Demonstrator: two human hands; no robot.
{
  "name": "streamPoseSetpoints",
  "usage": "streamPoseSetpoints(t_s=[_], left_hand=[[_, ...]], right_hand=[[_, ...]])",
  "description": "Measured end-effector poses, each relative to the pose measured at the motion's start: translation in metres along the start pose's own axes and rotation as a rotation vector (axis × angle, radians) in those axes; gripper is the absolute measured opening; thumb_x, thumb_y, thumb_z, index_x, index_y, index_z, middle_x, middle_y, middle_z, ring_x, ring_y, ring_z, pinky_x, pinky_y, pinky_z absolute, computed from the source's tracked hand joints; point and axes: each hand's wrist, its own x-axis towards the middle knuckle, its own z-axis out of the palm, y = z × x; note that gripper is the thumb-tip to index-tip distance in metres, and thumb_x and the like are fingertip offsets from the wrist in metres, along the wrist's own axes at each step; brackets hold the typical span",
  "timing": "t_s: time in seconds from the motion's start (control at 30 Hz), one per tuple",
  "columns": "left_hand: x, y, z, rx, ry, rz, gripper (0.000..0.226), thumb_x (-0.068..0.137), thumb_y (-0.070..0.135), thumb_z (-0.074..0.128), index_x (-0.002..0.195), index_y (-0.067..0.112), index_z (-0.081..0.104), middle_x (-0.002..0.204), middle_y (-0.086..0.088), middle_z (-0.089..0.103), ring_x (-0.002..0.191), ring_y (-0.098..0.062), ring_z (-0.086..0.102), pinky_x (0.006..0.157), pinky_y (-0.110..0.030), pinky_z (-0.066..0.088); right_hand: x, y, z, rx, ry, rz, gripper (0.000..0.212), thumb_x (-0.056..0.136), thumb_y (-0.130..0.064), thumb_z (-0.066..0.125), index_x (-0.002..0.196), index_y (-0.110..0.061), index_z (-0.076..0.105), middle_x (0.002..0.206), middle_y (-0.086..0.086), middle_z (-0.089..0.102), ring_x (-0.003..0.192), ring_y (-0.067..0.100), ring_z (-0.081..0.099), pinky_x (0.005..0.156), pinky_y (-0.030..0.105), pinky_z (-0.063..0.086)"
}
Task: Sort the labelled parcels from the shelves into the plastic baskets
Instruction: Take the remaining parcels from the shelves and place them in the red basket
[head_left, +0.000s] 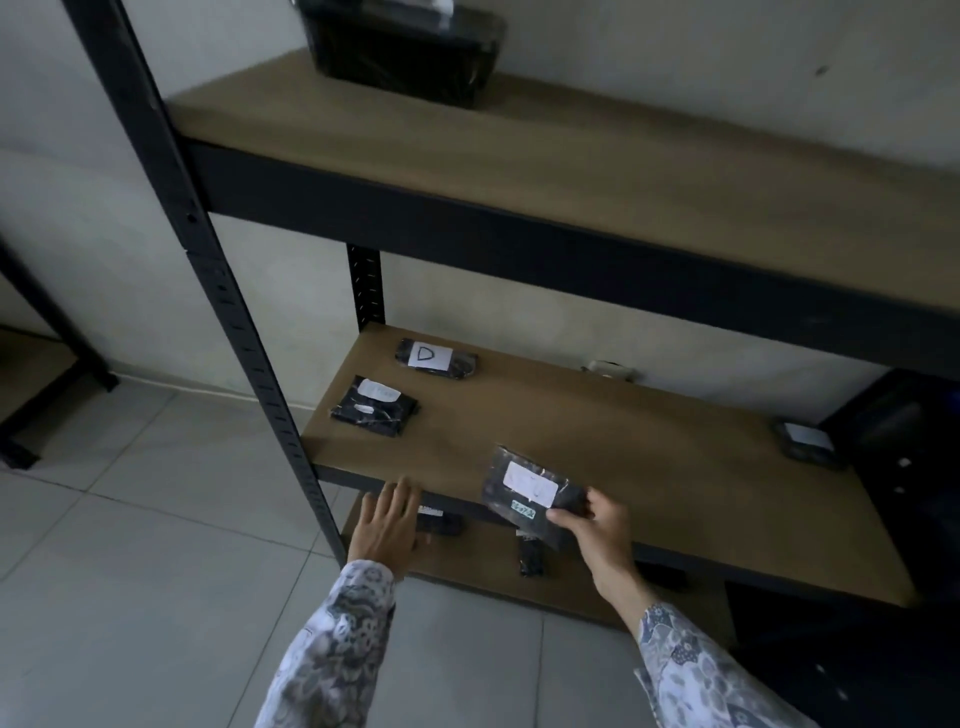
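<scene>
The right hand (597, 525) pinches a black plastic parcel (530, 496) by its lower right corner, thumb on top and fingers (563, 517) curled beneath, holding it tilted just above the front edge of the middle shelf (623, 447); its white label (530, 483) faces up, the writing too blurred to read. The left hand (387, 525) is spread flat with fingers straight, holding nothing, its fingertips (402, 488) at the shelf's front lip. Beyond those fingertips lies a second parcel (375, 406) with a white label, and farther back a parcel marked D (435, 357). Well right of the held parcel, another labelled parcel (808, 443) sits near the shelf's far end. Below the fingers, on the bottom shelf (483, 561), lie more small dark parcels (531, 556). A black plastic basket (408, 49) stands on the top shelf (571, 150).
</scene>
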Motion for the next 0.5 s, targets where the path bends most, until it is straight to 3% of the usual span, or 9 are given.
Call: streamPoseSetpoints(t_s=[0.07,0.13,0.2,0.3,0.37,0.43,0.5], left_hand=[[-0.033,0.017,-0.023,-0.009,0.01,-0.004,0.072,0.089,0.043,0.054,0.144,0.004,0.029,0.15,-0.014,0.03,0.137,-0.032,0.031,0.11,-0.048,0.027],[-0.063,0.028,-0.041,0.028,0.002,0.013,0.064,0.097,0.041,0.039,0.147,0.007,0.018,0.154,-0.01,0.02,0.142,-0.028,0.019,0.114,-0.044,0.015],[-0.092,0.039,-0.068,0.037,0.029,0.048,0.061,0.09,0.04,0.053,0.138,0.004,0.041,0.142,-0.013,0.043,0.132,-0.029,0.039,0.108,-0.048,0.031],[-0.127,0.052,-0.1,0.108,0.109,0.148,0.05,0.071,0.041,0.073,0.107,0.007,0.068,0.109,-0.009,0.068,0.102,-0.027,0.064,0.082,-0.045,0.054],[-0.151,0.064,-0.125,0.14,0.13,0.188,0.045,0.076,0.043,0.058,0.102,0.008,0.07,0.103,-0.008,0.07,0.096,-0.026,0.066,0.078,-0.043,0.056],[-0.169,0.076,-0.143,0.155,0.13,0.222,0.05,0.079,0.044,0.041,0.101,0.008,0.07,0.102,-0.008,0.07,0.096,-0.026,0.067,0.078,-0.043,0.056],[-0.185,0.091,-0.153,0.18,0.142,0.244,0.049,0.081,0.044,0.044,0.102,0.008,0.07,0.103,-0.008,0.07,0.096,-0.026,0.067,0.079,-0.044,0.056]], right_hand=[[-0.031,-0.015,-0.02,0.182,0.015,0.065,0.027,0.072,0.012,0.069,0.081,-0.013,0.064,0.087,0.008,0.069,0.076,0.017,0.063,0.063,0.016,0.05],[-0.059,-0.025,-0.04,0.316,-0.005,0.128,0.024,0.074,0.012,0.067,0.083,-0.01,0.064,0.088,0.009,0.068,0.081,0.021,0.062,0.081,0.03,0.051],[-0.091,-0.036,-0.061,0.396,-0.022,0.155,0.018,0.077,0.009,0.066,0.086,-0.006,0.065,0.093,0.014,0.068,0.086,0.026,0.062,0.092,0.041,0.046],[-0.138,-0.049,-0.092,0.456,0.003,0.17,0.016,0.076,0.004,0.069,0.092,0.001,0.066,0.101,0.021,0.069,0.089,0.029,0.064,0.097,0.044,0.045],[-0.166,-0.055,-0.115,0.493,0.01,0.169,0.017,0.079,0.005,0.066,0.095,0.002,0.066,0.095,0.019,0.07,0.082,0.024,0.067,0.086,0.039,0.051],[-0.19,-0.059,-0.139,0.523,0.034,0.172,0.014,0.081,0.005,0.064,0.094,0.001,0.066,0.084,0.011,0.072,0.07,0.016,0.07,0.064,0.024,0.055],[-0.21,-0.058,-0.166,0.532,0.045,0.16,0.012,0.081,0.004,0.064,0.091,-0.002,0.067,0.077,0.007,0.074,0.066,0.012,0.07,0.056,0.019,0.053]])
